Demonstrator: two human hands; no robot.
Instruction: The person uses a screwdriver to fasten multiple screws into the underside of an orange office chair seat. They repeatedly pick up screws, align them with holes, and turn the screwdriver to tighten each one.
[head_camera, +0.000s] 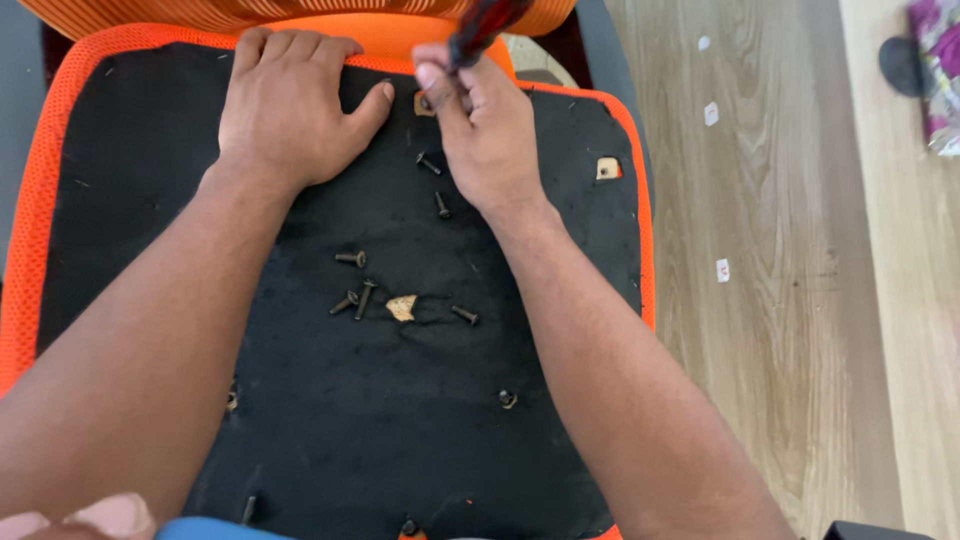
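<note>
Dark-handled, probably a screwdriver (480, 30), held upright.

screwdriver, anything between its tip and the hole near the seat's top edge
Nothing visible does. The right hand holds the screwdriver right over the hole, though its fingers hide the tip. Loose screws lie lower down.

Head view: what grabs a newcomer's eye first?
The black seat underside with its bright orange mesh edge fills the frame. The left hand presses flat near its top edge, while the right hand grips a dark red-handled screwdriver at a small hole there. Loose dark screws lie scattered mid-panel around a small tan scrap, and wood-look flooring runs along the right.
</note>
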